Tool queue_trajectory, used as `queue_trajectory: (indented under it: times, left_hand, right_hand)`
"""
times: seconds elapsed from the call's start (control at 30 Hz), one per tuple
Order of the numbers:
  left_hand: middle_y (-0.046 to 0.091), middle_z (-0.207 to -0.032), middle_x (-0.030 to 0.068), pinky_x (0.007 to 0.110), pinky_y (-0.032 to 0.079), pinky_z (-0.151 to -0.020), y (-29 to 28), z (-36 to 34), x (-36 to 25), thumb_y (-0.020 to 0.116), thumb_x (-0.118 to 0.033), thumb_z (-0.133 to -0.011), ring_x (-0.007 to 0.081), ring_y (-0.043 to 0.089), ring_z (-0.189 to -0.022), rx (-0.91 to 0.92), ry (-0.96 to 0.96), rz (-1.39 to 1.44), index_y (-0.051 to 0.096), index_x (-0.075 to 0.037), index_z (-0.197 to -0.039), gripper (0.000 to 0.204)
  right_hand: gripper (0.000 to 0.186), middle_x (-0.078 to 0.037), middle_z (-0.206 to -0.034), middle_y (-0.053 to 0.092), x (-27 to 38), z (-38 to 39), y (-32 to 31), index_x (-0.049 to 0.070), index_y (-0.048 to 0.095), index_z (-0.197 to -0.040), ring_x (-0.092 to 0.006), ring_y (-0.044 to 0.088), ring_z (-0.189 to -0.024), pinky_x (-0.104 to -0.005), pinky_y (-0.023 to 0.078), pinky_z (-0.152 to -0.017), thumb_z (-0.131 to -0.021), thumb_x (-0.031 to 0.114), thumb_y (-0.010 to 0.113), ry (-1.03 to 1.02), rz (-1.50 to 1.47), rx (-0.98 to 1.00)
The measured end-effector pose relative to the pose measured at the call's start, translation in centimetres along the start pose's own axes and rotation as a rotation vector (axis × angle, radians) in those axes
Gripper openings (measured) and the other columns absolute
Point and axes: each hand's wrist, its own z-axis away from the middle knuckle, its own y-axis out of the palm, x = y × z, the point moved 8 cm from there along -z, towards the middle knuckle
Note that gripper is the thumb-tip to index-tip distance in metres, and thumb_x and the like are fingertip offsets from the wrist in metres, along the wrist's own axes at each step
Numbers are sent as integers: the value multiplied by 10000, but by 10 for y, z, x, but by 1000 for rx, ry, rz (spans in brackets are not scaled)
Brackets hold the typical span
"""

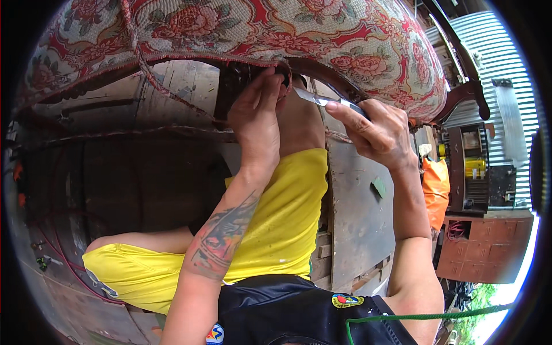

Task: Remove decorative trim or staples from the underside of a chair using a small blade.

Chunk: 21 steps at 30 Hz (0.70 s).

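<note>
**Blade in right hand beside the underside of a floral-upholstered seat**

Right hand (376, 132): fingers closed around the dark handle of a knife (315, 99), index finger extended along it. The pale blade points left toward the left hand (255, 115), just below the fabric's lower edge.

Left hand: raised against dark wood under the seat, fingers bent and drawn close together near the fabric edge. Whether anything is pinched between them cannot be told.

Floral fabric (190, 26): red, cream and green, spanning the top of the view; a dark wooden rail (330, 79) shows beneath it. A twisted cord (148, 73) hangs across its left part.

Surroundings: yellow shorts (284, 218) on the person; a grey board (361, 230) right of them, bearing a green leaf (378, 187); an orange bag (435, 192) farther right.
</note>
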Motion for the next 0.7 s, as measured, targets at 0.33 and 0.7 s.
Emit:
queue_trajectory:
  times: [0.33, 0.7]
  left_hand:
    - [762, -999, 36, 257, 539, -785, 7, -11, -8, 750, -132, -988, 102, 687, -881, -129, 184, 15, 741, 27, -1087, 188]
    - [645, -1348, 236, 455, 403, -1125, 38, 26, -14, 614, -71, -960, 392, 551, -1256, -79, 631, -581, 643, 45, -1372, 430]
  right_hand:
    - [725, -12, -676, 456, -7, 10, -2, 334, 663, -1437, -195, 502, -530, -376, 440, -482, -797, 11, 776, -31, 34, -26]
    - [668, -5, -637, 440, -21, 21, -12, 313, 695, -1406, -175, 514, -520, -375, 460, -470, -810, 23, 773, 142, 0, -192]
